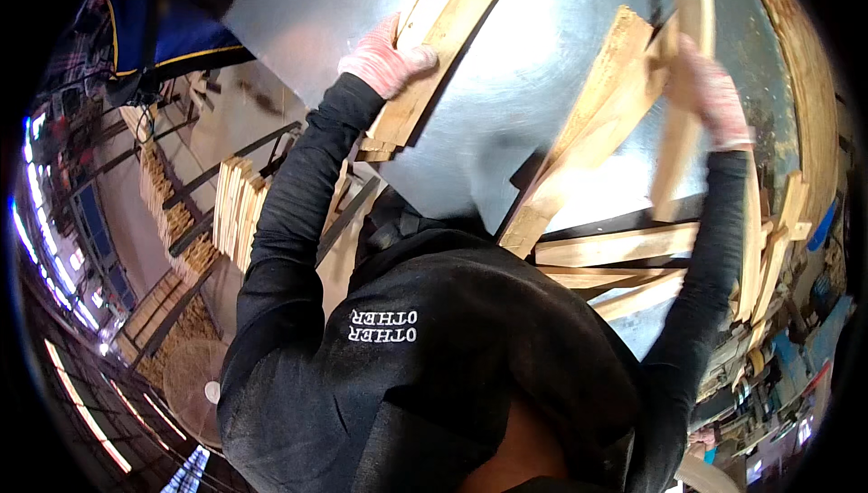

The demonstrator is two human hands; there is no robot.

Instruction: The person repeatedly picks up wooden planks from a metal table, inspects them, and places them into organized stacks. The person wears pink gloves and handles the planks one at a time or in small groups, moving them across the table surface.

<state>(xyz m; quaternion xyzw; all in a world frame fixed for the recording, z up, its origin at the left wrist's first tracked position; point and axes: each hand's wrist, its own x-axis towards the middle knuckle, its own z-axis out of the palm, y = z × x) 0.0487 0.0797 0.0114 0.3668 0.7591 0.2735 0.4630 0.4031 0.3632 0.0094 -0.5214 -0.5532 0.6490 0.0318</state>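
Your left hand (pixel 384 57) lies on the plank stack (pixel 466 32), upper centre; closure can't be told. Your right hand (pixel 710 99) grips a blurred strip (pixel 694 0), upper right. Risk, judged: swinging leftward, its lower end could knock the angled boards (pixel 583 145).

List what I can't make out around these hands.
In the head view:
Boards at the left hand: far ends, cut off by the upper edge.
Right hand: fingers, too blurred to separate.
Slats: stretches hidden behind the right sleeve.
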